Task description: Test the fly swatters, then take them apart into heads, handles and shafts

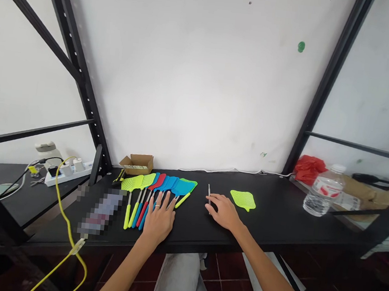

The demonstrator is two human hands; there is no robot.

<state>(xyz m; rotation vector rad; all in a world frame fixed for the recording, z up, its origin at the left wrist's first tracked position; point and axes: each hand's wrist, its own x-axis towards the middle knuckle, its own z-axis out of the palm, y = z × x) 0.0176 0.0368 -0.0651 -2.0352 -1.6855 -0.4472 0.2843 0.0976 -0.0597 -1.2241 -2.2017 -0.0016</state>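
left hand (pixel 159 218): spread flat over swatters (pixel 168 183)
right hand (pixel 221 209): pinching rod (pixel 209 192)
mesh head (pixel 243 199): on desk (pixel 273 223), right of right hand
box (pixel 139 164): far left, behind swatters

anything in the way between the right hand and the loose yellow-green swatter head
Nothing visible stands between the right hand and the yellow-green swatter head; only a strip of black tabletop separates them. The thin metal rod in that hand is on its other side, away from the head.
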